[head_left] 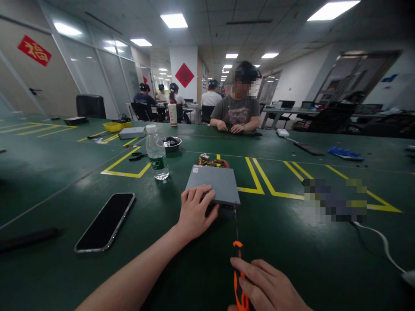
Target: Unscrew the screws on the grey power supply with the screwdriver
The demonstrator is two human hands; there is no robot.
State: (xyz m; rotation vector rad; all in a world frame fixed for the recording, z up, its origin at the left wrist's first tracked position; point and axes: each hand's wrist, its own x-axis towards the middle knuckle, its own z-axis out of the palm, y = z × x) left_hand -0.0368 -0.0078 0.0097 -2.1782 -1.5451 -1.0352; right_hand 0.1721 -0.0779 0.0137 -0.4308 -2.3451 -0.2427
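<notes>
In front of me on the green table lies a grey metal computer power supply [222, 183], with coloured cables [214, 161] bunched behind it. My left hand [197, 211] grips its near left corner, fingers over the top and thumb against the front side. A screwdriver [238, 244] with an orange and black handle is in my right hand [264, 283], the fingers closed around the handle. Its thin shaft points away from me, and the tip reaches the near right corner of the power supply. Whether the tip sits in a screw is too small to tell.
A water bottle [157, 155] stands left of the power supply, near a metal bowl [172, 144]. A phone [105, 222] lies closer on the left. Yellow tape [275, 193] marks the table [181, 276]. Another person [238, 101] sits opposite. A white cable [384, 242] runs at right.
</notes>
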